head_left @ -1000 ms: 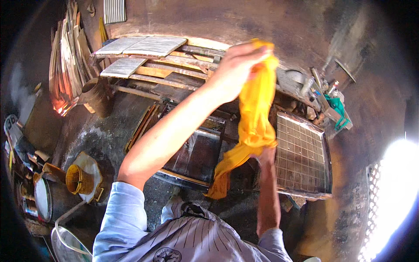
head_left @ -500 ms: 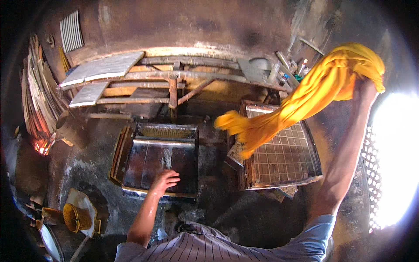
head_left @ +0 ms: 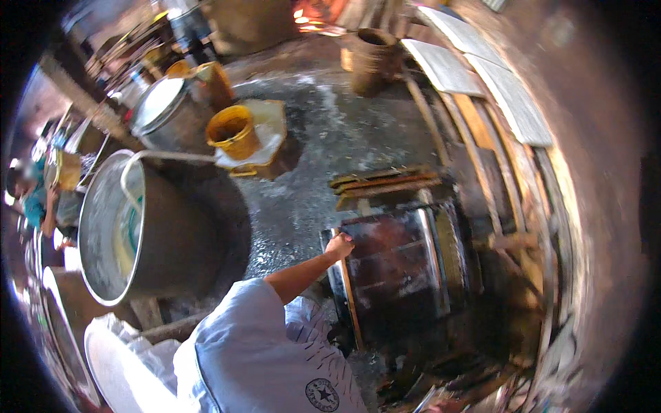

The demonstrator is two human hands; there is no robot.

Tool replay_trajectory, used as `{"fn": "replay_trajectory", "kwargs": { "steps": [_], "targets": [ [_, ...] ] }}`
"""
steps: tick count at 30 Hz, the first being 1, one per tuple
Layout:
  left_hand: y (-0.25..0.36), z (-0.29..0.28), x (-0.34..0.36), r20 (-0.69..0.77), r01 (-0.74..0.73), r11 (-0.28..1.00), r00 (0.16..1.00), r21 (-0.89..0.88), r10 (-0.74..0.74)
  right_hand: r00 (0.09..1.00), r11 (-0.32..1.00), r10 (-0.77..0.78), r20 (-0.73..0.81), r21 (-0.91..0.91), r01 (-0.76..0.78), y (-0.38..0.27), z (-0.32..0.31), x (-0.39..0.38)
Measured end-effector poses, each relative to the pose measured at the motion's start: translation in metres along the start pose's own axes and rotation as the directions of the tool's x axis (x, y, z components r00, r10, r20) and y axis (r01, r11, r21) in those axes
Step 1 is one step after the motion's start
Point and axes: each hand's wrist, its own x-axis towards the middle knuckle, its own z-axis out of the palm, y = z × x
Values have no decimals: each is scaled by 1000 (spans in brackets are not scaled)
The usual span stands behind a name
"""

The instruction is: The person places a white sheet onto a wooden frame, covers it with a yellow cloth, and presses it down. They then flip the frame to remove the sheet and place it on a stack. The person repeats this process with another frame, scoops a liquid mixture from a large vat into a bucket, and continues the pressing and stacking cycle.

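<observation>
At the far left edge another person [head_left: 33, 196] sits among stacked metalware, blurred by the lens. Next comes a large metal pot [head_left: 138, 230] lying tipped toward the left, its open mouth showing a pale inside, with a thin hose [head_left: 162, 157] curving over its rim. Behind it stands a lidded steel vessel [head_left: 160, 104], and just right of that a yellow bucket [head_left: 233, 131] rests on a square pale tray [head_left: 270, 124] on the wet floor [head_left: 330, 138]. Toward the middle, the person's left hand [head_left: 340, 246] reaches forward from a light sleeve [head_left: 241, 323] and rests on the near rim of a dark, wet metal tray [head_left: 399, 272] set in a wooden frame; its grip looks curled over the edge, fingers pressed together. The right hand is out of view. Further right, wooden slats [head_left: 482, 138] and grey panels [head_left: 513, 103] lean along the wall, and a clay pot [head_left: 375, 58] stands near a fire [head_left: 313, 12].
</observation>
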Motion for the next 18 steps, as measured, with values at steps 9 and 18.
{"fn": "replay_trajectory", "kwargs": {
  "steps": [9, 18],
  "targets": [
    [-17, -16, 61, -35, 209, 909, 977, 360, -211, 888, 888, 460, 26, -6, -460, 81, 82, 17],
    [-46, -66, 155, 371, -405, 490, 913, 772, 170, 857, 862, 505, -99, -2, -508, 50, 101, 40]
  ]
}}
